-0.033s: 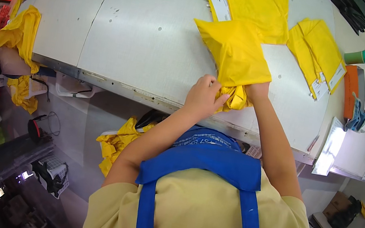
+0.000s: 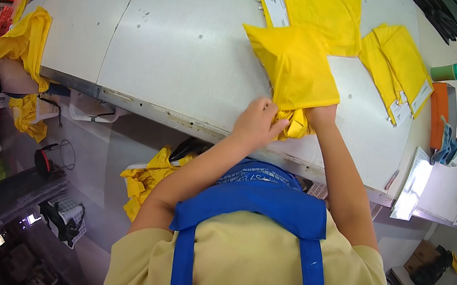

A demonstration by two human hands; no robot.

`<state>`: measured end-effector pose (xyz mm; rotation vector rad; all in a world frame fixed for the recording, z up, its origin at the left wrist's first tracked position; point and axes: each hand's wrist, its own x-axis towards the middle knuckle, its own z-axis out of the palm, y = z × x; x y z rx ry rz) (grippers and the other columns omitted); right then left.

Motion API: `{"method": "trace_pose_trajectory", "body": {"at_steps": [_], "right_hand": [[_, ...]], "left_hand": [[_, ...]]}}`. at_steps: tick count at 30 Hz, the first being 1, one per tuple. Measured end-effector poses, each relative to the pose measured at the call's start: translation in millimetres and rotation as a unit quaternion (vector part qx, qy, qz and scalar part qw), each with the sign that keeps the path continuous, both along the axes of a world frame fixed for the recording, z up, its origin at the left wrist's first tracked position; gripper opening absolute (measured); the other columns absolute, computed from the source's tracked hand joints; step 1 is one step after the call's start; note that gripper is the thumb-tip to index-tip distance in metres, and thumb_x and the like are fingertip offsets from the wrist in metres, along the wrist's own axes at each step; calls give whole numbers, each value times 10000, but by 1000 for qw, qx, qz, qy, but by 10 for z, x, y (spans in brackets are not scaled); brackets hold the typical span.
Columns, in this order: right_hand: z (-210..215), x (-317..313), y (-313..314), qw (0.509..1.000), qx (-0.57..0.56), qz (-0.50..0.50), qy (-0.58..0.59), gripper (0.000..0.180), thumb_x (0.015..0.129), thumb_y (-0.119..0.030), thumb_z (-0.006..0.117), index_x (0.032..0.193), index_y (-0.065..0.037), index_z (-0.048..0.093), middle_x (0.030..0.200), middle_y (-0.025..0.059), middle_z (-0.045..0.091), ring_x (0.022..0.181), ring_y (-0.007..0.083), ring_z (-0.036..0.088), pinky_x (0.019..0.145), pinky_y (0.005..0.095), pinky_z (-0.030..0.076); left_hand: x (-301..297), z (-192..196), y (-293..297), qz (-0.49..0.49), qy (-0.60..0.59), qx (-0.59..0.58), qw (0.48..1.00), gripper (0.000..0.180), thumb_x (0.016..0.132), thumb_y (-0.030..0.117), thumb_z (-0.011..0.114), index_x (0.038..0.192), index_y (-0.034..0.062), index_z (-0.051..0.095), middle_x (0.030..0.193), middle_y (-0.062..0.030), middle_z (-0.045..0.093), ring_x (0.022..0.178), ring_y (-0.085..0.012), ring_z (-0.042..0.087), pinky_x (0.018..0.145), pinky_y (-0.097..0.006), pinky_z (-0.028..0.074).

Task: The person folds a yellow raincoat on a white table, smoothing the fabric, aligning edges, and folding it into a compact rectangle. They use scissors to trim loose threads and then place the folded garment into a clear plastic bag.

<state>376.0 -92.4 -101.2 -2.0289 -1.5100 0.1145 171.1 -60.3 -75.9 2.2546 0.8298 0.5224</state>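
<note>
A yellow fabric pouch (image 2: 304,70) lies near the table's front edge, its opening toward me. Bunched yellow cloth (image 2: 298,125) sticks out of that opening. My left hand (image 2: 256,122) is closed at the left side of the opening, fingers curled on the pouch's edge and thumb against the bunched cloth. At the right side of the opening, my right hand (image 2: 322,116) reaches under the pouch's edge. Its fingers are hidden by the yellow fabric, so their grip does not show.
Flat yellow pouches with white labels (image 2: 322,13) lie beyond my hands; more folded yellow pieces (image 2: 398,68) are at right. Beside them are a green roll (image 2: 446,72) and an orange box (image 2: 440,114). At far left, another person's arm (image 2: 16,77) is near yellow cloth (image 2: 30,43).
My left hand has shifted very slightly toward me and to the right at the pouch's opening. The pouch and my right hand look almost unmoved.
</note>
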Motion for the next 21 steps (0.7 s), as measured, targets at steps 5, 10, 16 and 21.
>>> {"method": "trace_pose_trajectory", "body": {"at_steps": [5, 10, 16, 21], "right_hand": [[-98, -115, -10, 998, -27, -3, -64, 497, 810, -334, 611, 1252, -114, 550, 1261, 104, 574, 1182, 311, 508, 975, 387, 405], [-339, -7, 26, 984, 7, -28, 174, 493, 841, -317, 596, 1269, -82, 534, 1299, 127, 547, 1221, 287, 491, 1012, 368, 386], [-381, 222, -74, 941, -43, -10, 334, 487, 882, -232, 588, 1328, -70, 478, 1407, 141, 440, 1319, 284, 382, 1066, 356, 328], [116, -60, 9, 964, -62, 69, 249, 510, 908, -276, 556, 1365, -84, 437, 1433, 133, 401, 1333, 290, 345, 1085, 359, 292]], "left_hand": [[52, 326, -64, 8, 151, -221, 964, 516, 814, 376, 674, 1117, -11, 517, 1037, -177, 524, 974, -335, 532, 799, -388, 459], [103, -92, -96, 189, -1, -366, 911, 831, 769, 320, 730, 1386, 14, 265, 1267, -163, 456, 1176, -287, 474, 950, -370, 412], [205, -359, -53, 92, -125, -572, 806, 794, 785, 112, 658, 1433, 44, 204, 1388, -133, 384, 1271, -248, 410, 1044, -355, 345], [119, -204, 63, 38, -198, -626, 753, 730, 787, 45, 567, 1434, 61, 228, 1374, -109, 423, 1265, -228, 428, 1025, -339, 366]]}}
